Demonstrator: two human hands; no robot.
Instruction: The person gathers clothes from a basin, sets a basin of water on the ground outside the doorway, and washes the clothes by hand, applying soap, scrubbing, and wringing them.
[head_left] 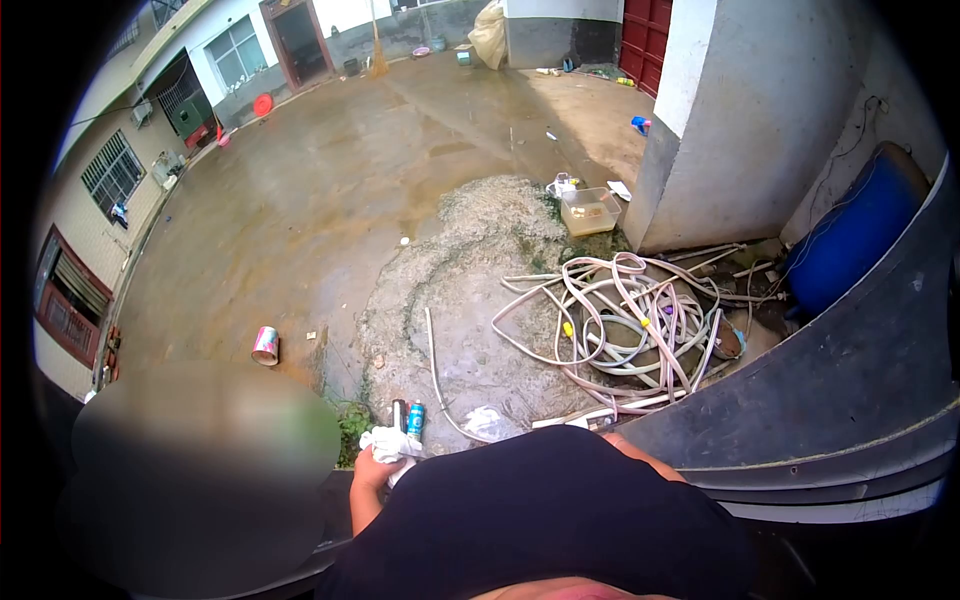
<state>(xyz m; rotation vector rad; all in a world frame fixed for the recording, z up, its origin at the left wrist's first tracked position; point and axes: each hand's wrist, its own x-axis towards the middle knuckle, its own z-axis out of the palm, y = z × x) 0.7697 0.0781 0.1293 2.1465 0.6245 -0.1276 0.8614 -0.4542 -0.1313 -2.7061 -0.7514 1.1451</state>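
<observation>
At the lower middle, my left hand (371, 471) is closed around a crumpled white bundle (391, 443); whether it is cloth or thin plastic I cannot make out. A blue can (416, 420) and a dark can (399, 414) show just beyond the bundle. From this angle I cannot tell whether they touch it. My dark shirt covers most of my right hand (625, 446); only a strip of skin shows beside the dark curved rim, and the fingers are hidden.
Tangled pale hoses (640, 325) lie on the wet ground to the right. Behind them stand a clear plastic tub (590, 212) and a grey-and-white pillar (740, 130). A blue barrel (855, 235) leans at the right, behind a dark curved wall (800, 390). Left of centre lies a tin (265, 346).
</observation>
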